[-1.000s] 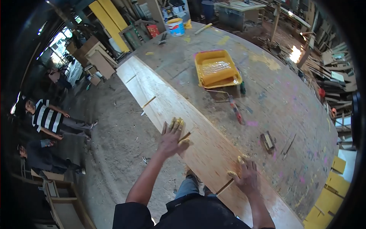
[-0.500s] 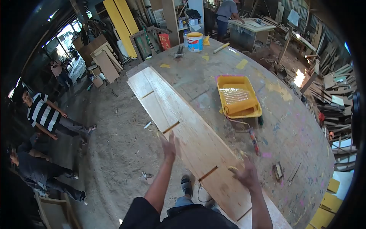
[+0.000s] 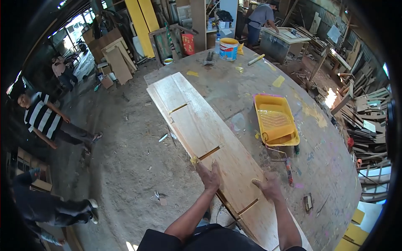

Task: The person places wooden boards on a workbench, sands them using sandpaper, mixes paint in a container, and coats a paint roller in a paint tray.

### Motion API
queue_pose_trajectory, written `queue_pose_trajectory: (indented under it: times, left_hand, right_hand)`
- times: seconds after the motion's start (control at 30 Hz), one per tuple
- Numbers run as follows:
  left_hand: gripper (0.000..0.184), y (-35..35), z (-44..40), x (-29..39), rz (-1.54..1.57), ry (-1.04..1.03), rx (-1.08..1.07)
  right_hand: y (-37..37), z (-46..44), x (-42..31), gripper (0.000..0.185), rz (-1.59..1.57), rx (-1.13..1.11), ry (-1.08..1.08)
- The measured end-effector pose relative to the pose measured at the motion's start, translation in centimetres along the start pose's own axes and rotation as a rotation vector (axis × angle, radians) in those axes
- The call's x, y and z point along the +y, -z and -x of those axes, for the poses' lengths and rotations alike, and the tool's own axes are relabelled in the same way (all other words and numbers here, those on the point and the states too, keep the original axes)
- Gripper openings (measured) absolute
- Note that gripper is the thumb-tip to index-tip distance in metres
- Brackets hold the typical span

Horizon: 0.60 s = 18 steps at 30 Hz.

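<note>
A long pale wooden board (image 3: 234, 167) with several narrow slots across it lies slantwise along the left side of the worktable. My left hand (image 3: 208, 175) grips its left edge beside a slot, thumb on the top face; yellow smears show at the fingertips. Opposite, my right hand (image 3: 271, 187) is closed on the right edge, its thumb over the top and its other fingers mostly hidden. Right of the board sits a yellow paint tray (image 3: 268, 104) with a yellow roller (image 3: 278, 133) in it. The roller's red handle (image 3: 289, 175) points toward me.
The large worktable (image 3: 335, 167) also carries a paint bucket (image 3: 228, 50), a clear bottle (image 3: 217, 44), a stick (image 3: 256, 59) and a small block (image 3: 308, 203). People stand at left, one in a striped shirt (image 3: 44, 115). Another person (image 3: 259, 21) bends over a far table.
The view has shifted, so the table and tray appear farther right. My left hand still holds the left edge; my right hand sits slightly farther up the board. The person at lower left has moved.
</note>
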<state>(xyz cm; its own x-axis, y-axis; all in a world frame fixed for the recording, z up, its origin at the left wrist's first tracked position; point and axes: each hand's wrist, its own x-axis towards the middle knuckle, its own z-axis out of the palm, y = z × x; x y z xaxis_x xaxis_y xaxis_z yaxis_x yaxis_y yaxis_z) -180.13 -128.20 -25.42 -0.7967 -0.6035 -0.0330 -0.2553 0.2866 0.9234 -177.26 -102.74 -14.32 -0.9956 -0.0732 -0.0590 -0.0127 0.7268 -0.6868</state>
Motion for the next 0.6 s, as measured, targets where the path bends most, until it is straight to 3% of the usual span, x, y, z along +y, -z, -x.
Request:
queue_pose_trajectory:
  times: [0.13, 0.23, 0.4, 0.47, 0.57, 0.6]
  left_hand:
    - [0.093, 0.1, -0.1, -0.4, -0.013, -0.06, 0.026]
    - [0.093, -0.3, 0.2, -0.5, -0.027, -0.052, 0.022]
    - [0.092, 1.3, -0.5, 1.1, -0.082, -0.084, -0.016]
    - [0.097, 3.1, -1.3, 5.7, -0.243, -0.477, 0.089]
    - [0.096, 1.1, -4.7, 9.0, -0.328, -0.68, -0.14]
    - [0.094, -0.2, -5.7, 9.3, -0.558, -0.649, -0.319]
  right_hand:
    - [-0.5, -0.5, -0.7, 0.051, -0.048, 0.101, 0.07]
    - [-0.3, -0.1, -0.6, 0.055, 0.164, -0.021, -0.116]
    - [-1.8, 0.5, -0.2, 0.064, 0.196, 0.152, 0.006]
    - [-2.5, 0.1, 0.8, 0.065, 0.242, 0.202, 0.036]
    - [-1.6, 0.6, 0.4, 0.065, 0.268, 0.191, 0.015]
    - [-1.5, 0.8, 0.2, 0.063, 0.237, 0.148, 0.002]
